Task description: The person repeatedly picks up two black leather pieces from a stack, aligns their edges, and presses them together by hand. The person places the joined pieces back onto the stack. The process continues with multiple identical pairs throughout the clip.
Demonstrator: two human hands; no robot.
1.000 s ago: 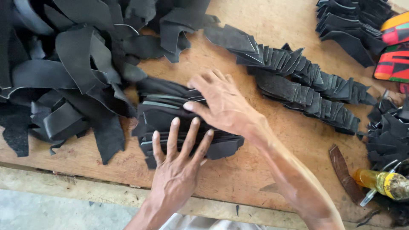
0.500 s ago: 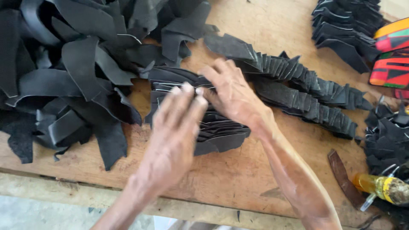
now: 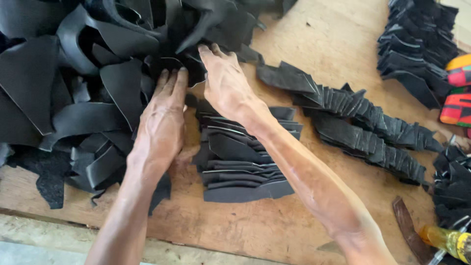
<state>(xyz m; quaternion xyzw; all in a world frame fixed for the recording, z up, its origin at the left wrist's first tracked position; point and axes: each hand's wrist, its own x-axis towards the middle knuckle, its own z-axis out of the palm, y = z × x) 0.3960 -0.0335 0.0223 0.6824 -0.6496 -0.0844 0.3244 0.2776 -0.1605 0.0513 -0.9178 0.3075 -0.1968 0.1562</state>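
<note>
Your left hand | fingers flat, spread, gripping nothing, pressing loose black leather offcuts aside | your right hand | fingers extended, empty, fingertips at heap edge | stacked cut pieces below both palms, kept separate.

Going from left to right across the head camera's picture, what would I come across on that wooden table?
Loose heap of black offcuts → left hand → right hand → fanned stack of black pieces → long overlapping rows of black pieces → brown-handled knife → yellow-handled tool.
</note>
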